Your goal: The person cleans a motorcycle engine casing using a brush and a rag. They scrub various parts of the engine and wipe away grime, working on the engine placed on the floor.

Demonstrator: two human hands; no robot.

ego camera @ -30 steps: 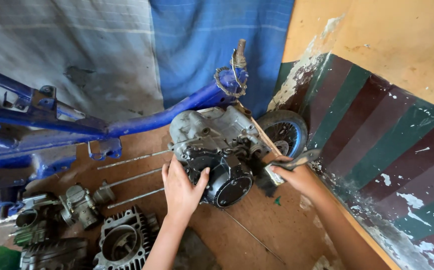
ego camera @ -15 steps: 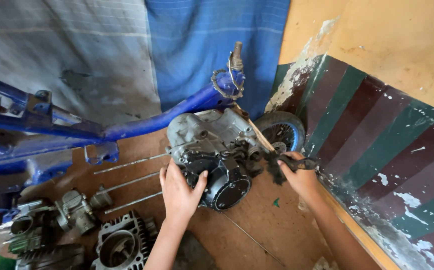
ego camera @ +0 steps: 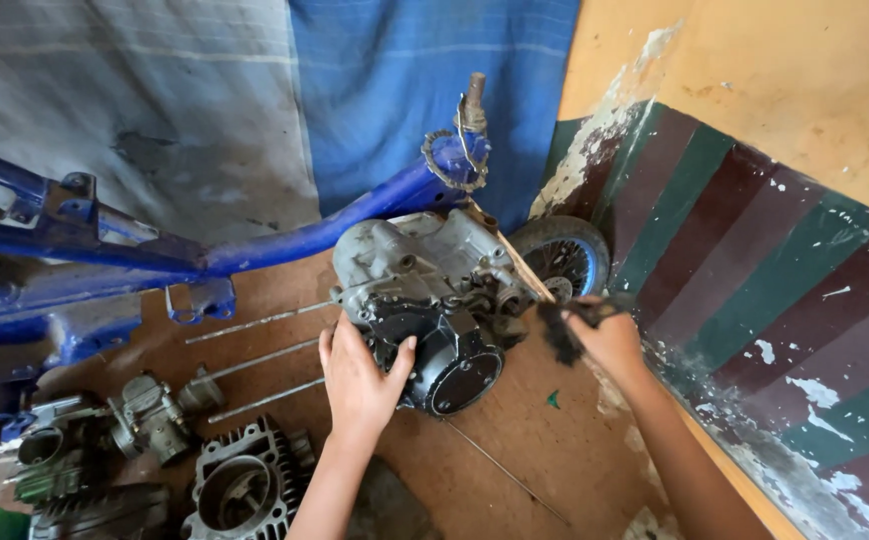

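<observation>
In the head view, the left hand (ego camera: 360, 385) lies flat with its fingers spread against the near side of the engine (ego camera: 425, 300), thumb beside the round black cover (ego camera: 458, 372). The engine sits on the brown floor (ego camera: 515, 440), just under the blue frame (ego camera: 255, 245). The right hand (ego camera: 610, 340) is closed around a dark rag (ego camera: 563, 332), held just beside the engine's right end, near a small wheel (ego camera: 562, 262). Long studs (ego camera: 255, 324) stick out leftward from the engine. A cylinder (ego camera: 240, 480) and a carburettor (ego camera: 150, 415) lie at lower left, apart from both hands. A thin rod (ego camera: 505, 470) rests on the floor.
</observation>
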